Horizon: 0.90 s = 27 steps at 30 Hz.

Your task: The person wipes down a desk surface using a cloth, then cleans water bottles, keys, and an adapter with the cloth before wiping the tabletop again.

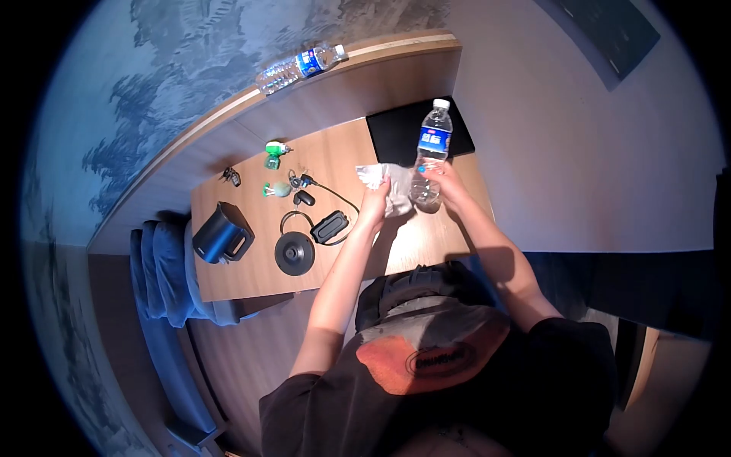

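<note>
My right hand is wrapped round the lower part of a clear water bottle with a white cap and a blue label. The bottle is nearly upright, tilted slightly. My left hand grips a crumpled white cloth, or perhaps tissue, just left of the bottle. Whether the cloth touches the bottle I cannot tell. Both hands are over the right part of the wooden table. Behind the bottle lies a flat black laptop-like slab.
A dark kettle and its round black base stand at the left, with a black cable box beside them. Small green bottles, keys and a black mouse-like item lie farther back. Another water bottle rests sideways on the ledge.
</note>
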{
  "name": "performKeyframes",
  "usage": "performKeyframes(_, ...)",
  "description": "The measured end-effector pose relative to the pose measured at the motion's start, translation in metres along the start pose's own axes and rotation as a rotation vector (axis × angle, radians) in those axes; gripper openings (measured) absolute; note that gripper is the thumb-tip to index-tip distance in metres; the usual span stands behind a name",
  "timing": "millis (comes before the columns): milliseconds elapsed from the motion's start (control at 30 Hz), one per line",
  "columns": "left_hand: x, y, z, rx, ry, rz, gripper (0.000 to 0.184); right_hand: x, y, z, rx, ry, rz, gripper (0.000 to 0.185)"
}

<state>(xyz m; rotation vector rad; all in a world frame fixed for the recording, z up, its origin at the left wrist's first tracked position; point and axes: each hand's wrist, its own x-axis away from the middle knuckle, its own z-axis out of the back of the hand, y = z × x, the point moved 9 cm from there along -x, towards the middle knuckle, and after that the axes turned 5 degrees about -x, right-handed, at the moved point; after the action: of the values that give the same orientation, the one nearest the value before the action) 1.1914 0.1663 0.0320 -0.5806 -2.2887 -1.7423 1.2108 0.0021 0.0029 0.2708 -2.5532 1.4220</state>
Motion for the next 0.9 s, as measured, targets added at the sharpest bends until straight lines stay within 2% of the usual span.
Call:
performKeyframes(67,-0.003,-0.011,0.010,0.055,0.019,0.061,0.035,-0.014,-0.016,0.020,0.167,0.158,0.053,0.036)
performKeyframes(267,-0.024,-0.030,0.022,0.114,0.028,0.088,0.040,-0.082,-0.038,0.058,0.265,0.232,0.240,0.046)
performKeyframes(367,-0.032,-0.033,0.029,0.127,0.120,0.076,0.035,-0.097,-0.065,0.060,0.391,0.317,0.321,0.053)
performKeyframes(400,-0.037,-0.040,0.032,0.151,0.122,0.090,0.035,-0.109,-0.069,0.067,0.450,0.328,0.346,0.061)
performKeyframes(500,-0.045,-0.047,0.037,0.158,0.157,0.111,0.034,-0.132,-0.089,0.083,0.700,0.430,0.440,0.068)
performKeyframes(700,-0.080,-0.068,0.044,0.127,0.190,0.105,0.034,-0.183,-0.098,0.110,0.659,0.379,0.388,0.068)
performKeyframes(800,-0.092,-0.083,0.046,0.068,0.212,0.175,0.036,-0.193,-0.095,0.113,0.592,0.310,0.374,0.071)
performKeyframes(900,-0.101,-0.093,0.043,0.195,0.233,0.253,0.036,-0.201,-0.087,0.117,0.615,0.262,0.313,0.072)
